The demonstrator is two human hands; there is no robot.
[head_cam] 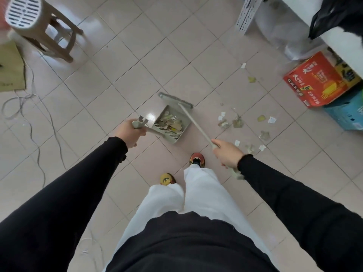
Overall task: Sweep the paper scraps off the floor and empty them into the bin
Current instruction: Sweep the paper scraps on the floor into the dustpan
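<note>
- Black sleeves both sides, my two hands out front; right hand (227, 154) is wrapped shut round the broom handle (196, 125), fingers curled tight, gripping near the top end with a short stub of handle sticking out behind the wrist.
- Left hand (130, 133) is fisted round the dustpan handle (140, 124), fingers pressed together, nothing spare in it.
- Dustpan (170, 124) sits on the tile floor (98, 107) just ahead of my shoes, open mouth facing away from me, already holding a pile of torn paper.
- Broom handle runs as a long diagonal from my right hand up-left to the broom head (175, 99), which lies across the mouth of the pan, touching or nearly so; can't tell which.
- Key relation: the loose paper scraps (238, 122) lie to the right of the pan and broom head, on my right-hand side, so the broom hand is the nearer one. My read: the head has to swing out right past them and pull back left toward the pan.
- More scraps (251, 79) farther out, close to the red carton (318, 83) under the counter; those look awkward, tight by the box.
- Bin: not clear from here. A black bag (332, 18) hangs top right, might be it, can't confirm.
- Judgement: partway done, emptying not yet begun.
</note>
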